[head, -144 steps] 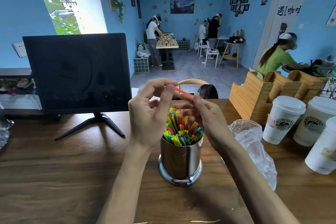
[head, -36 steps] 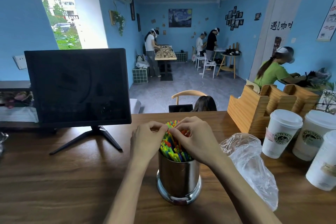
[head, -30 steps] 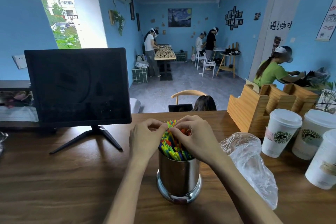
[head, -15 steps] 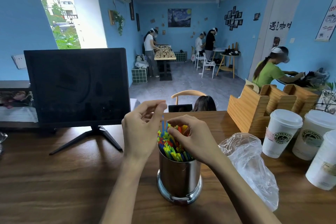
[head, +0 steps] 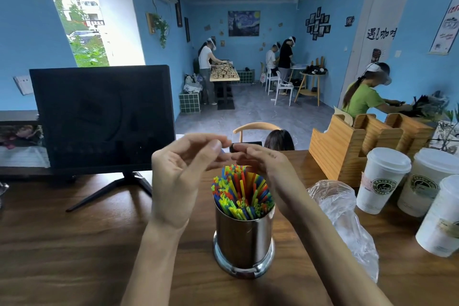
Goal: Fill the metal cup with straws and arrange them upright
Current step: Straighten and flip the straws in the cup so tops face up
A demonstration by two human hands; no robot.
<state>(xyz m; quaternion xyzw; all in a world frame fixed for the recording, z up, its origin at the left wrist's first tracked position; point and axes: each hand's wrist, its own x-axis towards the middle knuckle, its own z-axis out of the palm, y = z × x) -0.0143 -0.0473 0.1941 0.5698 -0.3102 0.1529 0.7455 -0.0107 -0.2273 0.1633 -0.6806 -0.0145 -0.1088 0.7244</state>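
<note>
Both hands, left hand (head: 177, 181) and right hand (head: 263, 169), hover loosely open above ribbed plastic straws (head: 242, 194) in shiny cylindrical metal cup (head: 244, 238).

Standing directly below and between left hand (head: 178, 181) and right hand (head: 268, 169): metal cup (head: 244, 238), resting on table (head: 62, 256). Sitting upright inside cup, just under the fingertips: straws (head: 242, 192). Standing left of and behind left hand: monitor (head: 101, 119). Lying just right of right forearm: plastic bag (head: 345, 218). Standing farther right of right hand: lidded paper cups (head: 381, 180). Sitting behind those cups, right of and beyond right hand: wooden organiser (head: 347, 141).
</note>
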